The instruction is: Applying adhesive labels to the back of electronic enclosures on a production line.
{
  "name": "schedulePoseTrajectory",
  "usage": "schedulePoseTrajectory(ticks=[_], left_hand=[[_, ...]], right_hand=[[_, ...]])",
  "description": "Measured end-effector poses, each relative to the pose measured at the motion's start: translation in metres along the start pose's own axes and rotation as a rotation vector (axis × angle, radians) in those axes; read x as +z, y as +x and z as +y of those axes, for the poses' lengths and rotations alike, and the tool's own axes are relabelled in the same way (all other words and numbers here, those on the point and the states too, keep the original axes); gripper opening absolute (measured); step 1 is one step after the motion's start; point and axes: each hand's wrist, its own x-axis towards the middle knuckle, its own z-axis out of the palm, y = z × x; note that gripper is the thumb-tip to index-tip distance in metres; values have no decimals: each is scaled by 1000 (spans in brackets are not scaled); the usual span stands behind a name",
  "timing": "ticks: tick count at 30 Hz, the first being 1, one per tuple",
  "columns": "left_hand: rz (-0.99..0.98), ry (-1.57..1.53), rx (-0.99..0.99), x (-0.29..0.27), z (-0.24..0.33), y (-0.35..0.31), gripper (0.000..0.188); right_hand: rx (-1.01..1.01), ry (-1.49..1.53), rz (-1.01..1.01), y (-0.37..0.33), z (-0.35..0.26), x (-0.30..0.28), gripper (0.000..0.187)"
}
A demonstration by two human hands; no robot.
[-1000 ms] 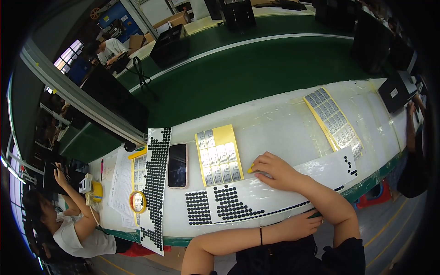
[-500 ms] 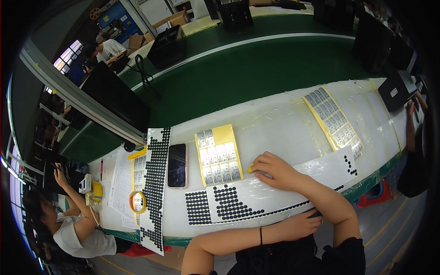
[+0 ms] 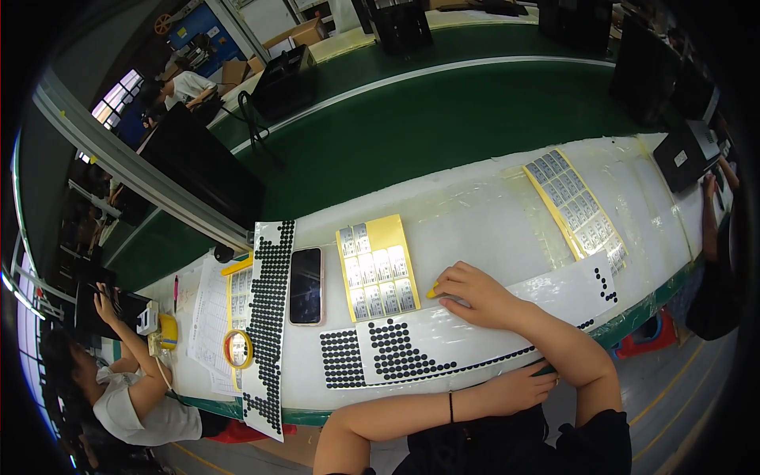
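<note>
My right hand (image 3: 477, 296) rests on the white table, its fingers closed on a small yellow object (image 3: 433, 291) that is mostly hidden. Beneath this hand and forearm lies a white sheet of round black stickers (image 3: 396, 348), many of its dots gone. Left of the hand is a yellow-backed sheet of silver labels (image 3: 380, 277). My left hand (image 3: 524, 389) lies across my body, close to my right elbow, with fingers stretched out and nothing seen in them. A dark-screened phone (image 3: 306, 286) lies farther left.
A long sheet of black dots (image 3: 269, 324), a yellow tape roll (image 3: 237, 349) and papers (image 3: 207, 324) lie left. Another label sheet (image 3: 576, 206) lies right. Beyond runs a green conveyor belt (image 3: 412, 119) carrying a large black panel (image 3: 202, 170). A co-worker (image 3: 146, 388) sits at left.
Both my hands stay where they were. The black panel and its cable on the belt have shifted slightly to the right. Black units on the far side have moved slightly left.
</note>
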Motion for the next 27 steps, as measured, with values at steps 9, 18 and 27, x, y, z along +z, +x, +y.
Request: schedulePoseTrajectory(ticks=[9,18,27], left_hand=[[19,4,1,-2,0,1,34],[16,3,-7,-1,0,-1,33],[7,5,-3,-3,0,-1,35]], right_hand=[[0,-4,8,-1,0,0,14],[2,3,11,0,-1,1,13],[8,10,4,1,-3,0,10]])
